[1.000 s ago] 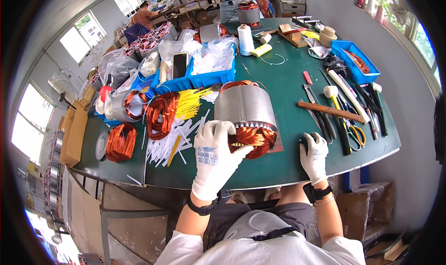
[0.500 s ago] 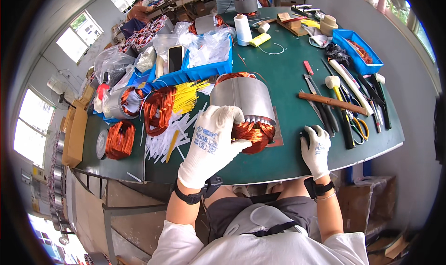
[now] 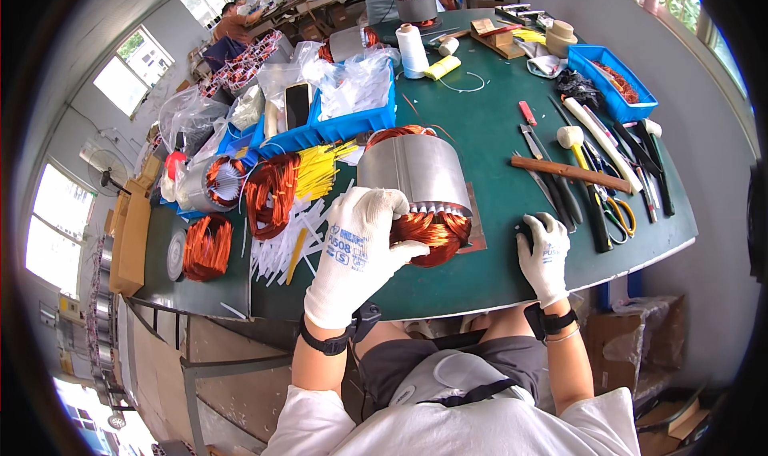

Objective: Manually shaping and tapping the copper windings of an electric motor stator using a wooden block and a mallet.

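Observation:
A grey metal motor stator (image 3: pixel 420 168) lies on its side on the green table, copper windings (image 3: pixel 436 236) bulging from its near end. White insulating pieces line the slots at that rim. My left hand (image 3: pixel 356 236), in a white glove, grips the stator's near left edge. Its fingers bend over the metal, and the thumb reaches beside the copper wire. My gloved right hand (image 3: pixel 544 252) rests by the table's front edge with curled fingers. Something small and dark shows between its thumb and forefinger, too hidden to name.
Copper coils (image 3: pixel 206 248), white strips (image 3: pixel 280 244) and yellow strips (image 3: pixel 320 172) lie left. Behind them stands a blue bin (image 3: pixel 352 124) with plastic bags. On the right are a wooden stick (image 3: pixel 570 174), a mallet (image 3: pixel 571 138), scissors (image 3: pixel 622 218) and another blue bin (image 3: pixel 652 104).
My left hand has shifted slightly left and down along the stator's edge, its thumb a little farther from the wire. My right hand stays nearly still. The whole view has tilted slightly.

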Available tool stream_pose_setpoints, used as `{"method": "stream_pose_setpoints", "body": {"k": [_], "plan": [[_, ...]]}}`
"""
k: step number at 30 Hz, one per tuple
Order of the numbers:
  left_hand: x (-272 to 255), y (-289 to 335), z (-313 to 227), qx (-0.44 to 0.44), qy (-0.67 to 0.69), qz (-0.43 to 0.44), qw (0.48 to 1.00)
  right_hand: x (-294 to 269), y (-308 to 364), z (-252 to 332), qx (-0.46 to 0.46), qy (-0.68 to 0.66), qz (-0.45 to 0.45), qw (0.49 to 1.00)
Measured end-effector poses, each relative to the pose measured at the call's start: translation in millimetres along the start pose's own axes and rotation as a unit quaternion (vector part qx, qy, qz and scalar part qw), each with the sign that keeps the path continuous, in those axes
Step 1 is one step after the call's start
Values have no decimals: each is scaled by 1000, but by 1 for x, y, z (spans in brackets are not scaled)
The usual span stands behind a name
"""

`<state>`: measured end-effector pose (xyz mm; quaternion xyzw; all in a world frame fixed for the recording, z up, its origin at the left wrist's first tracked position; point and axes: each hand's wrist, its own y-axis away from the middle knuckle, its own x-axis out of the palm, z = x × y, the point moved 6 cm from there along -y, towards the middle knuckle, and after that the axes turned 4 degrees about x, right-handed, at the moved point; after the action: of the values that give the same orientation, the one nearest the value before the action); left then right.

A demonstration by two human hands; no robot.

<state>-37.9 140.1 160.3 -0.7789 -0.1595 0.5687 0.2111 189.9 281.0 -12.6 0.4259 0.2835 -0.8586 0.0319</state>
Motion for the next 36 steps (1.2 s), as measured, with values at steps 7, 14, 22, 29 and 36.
{"method": "stream_pose_setpoints", "body": {"k": [7,14,22,29,36], "plan": [[0,3,-4,31,-36,-1,999,0,0,-3,-3,6,4,1000],[36,119,-4,-68,121,-276,951,11,-23,-16,-72,-74,209,972],[178,121,28,-451,731,-134,495,102,-99,61,-83,-271,301,911],[174,100,44,-472,704,-161,506,89,-81,68,-98,-135,298,940],[109,80,114,-156,302,194,920,23,27,79,35,-243,321,915]]}}
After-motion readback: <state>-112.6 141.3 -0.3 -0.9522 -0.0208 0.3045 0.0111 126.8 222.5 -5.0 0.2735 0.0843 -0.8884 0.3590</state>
